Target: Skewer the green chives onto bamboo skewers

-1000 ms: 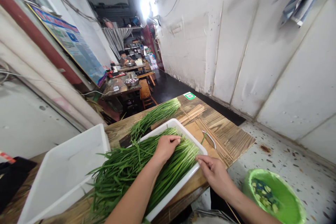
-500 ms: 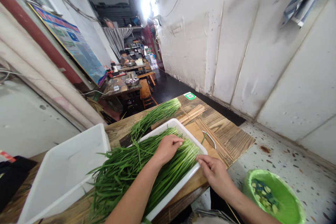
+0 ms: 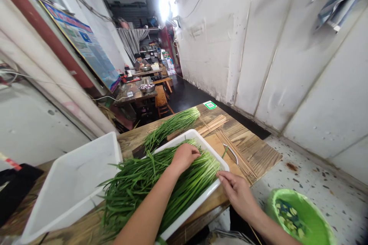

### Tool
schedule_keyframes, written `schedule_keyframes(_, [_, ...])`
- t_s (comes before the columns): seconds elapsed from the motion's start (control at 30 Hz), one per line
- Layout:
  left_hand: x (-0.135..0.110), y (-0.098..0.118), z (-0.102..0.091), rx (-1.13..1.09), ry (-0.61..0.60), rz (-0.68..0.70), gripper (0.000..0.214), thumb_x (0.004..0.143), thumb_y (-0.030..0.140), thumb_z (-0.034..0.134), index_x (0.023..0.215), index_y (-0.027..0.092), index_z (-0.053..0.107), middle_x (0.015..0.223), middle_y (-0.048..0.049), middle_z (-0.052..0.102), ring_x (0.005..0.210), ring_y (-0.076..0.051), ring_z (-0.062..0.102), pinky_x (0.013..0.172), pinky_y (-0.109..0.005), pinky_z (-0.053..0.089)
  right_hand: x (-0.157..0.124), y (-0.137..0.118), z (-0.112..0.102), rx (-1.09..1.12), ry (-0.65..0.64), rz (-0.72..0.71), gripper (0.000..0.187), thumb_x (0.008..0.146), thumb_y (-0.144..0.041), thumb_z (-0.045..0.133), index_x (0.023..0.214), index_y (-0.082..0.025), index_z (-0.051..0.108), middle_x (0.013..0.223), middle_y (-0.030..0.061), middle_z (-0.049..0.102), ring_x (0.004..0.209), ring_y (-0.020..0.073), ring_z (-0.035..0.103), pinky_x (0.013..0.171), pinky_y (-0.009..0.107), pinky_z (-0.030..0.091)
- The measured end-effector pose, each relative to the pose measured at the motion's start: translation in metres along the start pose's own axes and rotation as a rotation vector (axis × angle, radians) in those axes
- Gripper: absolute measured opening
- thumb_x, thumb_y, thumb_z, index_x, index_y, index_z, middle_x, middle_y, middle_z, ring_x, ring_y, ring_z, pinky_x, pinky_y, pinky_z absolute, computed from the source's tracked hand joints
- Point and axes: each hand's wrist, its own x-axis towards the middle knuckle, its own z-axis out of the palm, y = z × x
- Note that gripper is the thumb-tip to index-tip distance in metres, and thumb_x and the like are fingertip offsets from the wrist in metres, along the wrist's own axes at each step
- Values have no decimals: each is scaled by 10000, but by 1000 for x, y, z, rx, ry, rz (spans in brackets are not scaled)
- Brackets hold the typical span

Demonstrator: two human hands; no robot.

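Note:
Green garlic chives fill a white plastic tray, their pale stem ends toward the tray's right side. Over the stems, my left hand is closed with thumb and fingertips together; what it pinches, if anything, is too small to make out. My right hand is closed at the tray's right rim, pinching a thin bamboo skewer whose shaft shows below the wrist. Loose bamboo skewers lie on a wooden board beyond the tray. A second bunch of chives rests behind the tray.
A white bin without chives stands at left on the wooden table. A green lined bucket with scraps is on the floor at right. Farther back, a person sits among tables with a metal bowl.
Both hands keep nearly the same place, the left one turning slightly over the stems. The view has shifted a little, and the person at the back shows more plainly.

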Motion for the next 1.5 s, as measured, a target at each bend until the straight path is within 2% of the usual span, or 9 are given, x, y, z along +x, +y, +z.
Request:
schedule_keyframes(0.13, [1, -4, 1, -42, -26, 34, 162, 657, 261, 579, 726, 230, 722, 754, -14, 716, 685, -164, 617, 617, -225, 413, 0, 0, 0, 8, 3, -10, 265, 858, -278, 442, 922, -156, 668, 699, 38, 651, 721, 201, 600, 645, 257, 462])
schedule_keyframes(0.2, [0, -4, 0, -53, -1, 40, 174, 664, 260, 562, 719, 215, 722, 744, -16, 714, 685, -169, 616, 625, -232, 416, 0, 1, 0, 12, -4, -5, 266, 860, -280, 438, 922, -159, 666, 703, 39, 651, 728, 203, 601, 662, 263, 465])
schedule_keyframes(0.33, [-3, -2, -3, -153, 70, -29, 216, 694, 275, 522, 688, 180, 716, 692, -5, 709, 663, -173, 619, 631, -244, 431, 0, 1, 0, 19, -16, 0, 272, 865, -287, 428, 917, -162, 664, 711, 40, 650, 739, 204, 599, 695, 273, 469])
schedule_keyframes(0.57, [-10, 5, -5, -409, 66, -112, 219, 668, 280, 585, 793, 156, 714, 820, -35, 720, 804, -199, 637, 777, -288, 458, 1, -4, -2, 3, -21, 8, 271, 857, -282, 431, 843, -167, 675, 682, 33, 653, 739, 210, 603, 689, 274, 469])
schedule_keyframes(0.73, [-10, 8, -3, -413, 42, -140, 226, 644, 285, 621, 794, 144, 714, 824, -52, 720, 794, -209, 643, 762, -300, 472, 2, -4, -2, 13, -14, 4, 272, 856, -292, 435, 871, -158, 672, 682, 40, 652, 734, 212, 605, 676, 275, 472])
schedule_keyframes(0.9, [-9, 4, -1, -402, 83, -152, 226, 645, 283, 624, 803, 147, 712, 827, -48, 720, 790, -203, 646, 760, -294, 477, 1, -5, -2, 15, -4, -16, 277, 852, -293, 438, 857, -161, 681, 665, 29, 654, 679, 200, 602, 626, 262, 472])
schedule_keyframes(1.03, [-9, 2, 0, -405, 89, -159, 226, 657, 269, 616, 822, 147, 711, 851, -53, 717, 809, -205, 645, 778, -298, 473, 1, -4, -1, 1, -7, -3, 276, 854, -291, 435, 848, -158, 677, 660, 30, 647, 692, 202, 602, 649, 267, 471])
schedule_keyframes(1.5, [-10, 3, -1, -379, 62, -121, 228, 681, 229, 593, 860, 145, 706, 897, -53, 708, 843, -198, 644, 825, -306, 463, 2, -5, -1, -5, 12, -8, 295, 843, -316, 439, 802, -165, 689, 625, 29, 647, 657, 200, 596, 622, 263, 472])
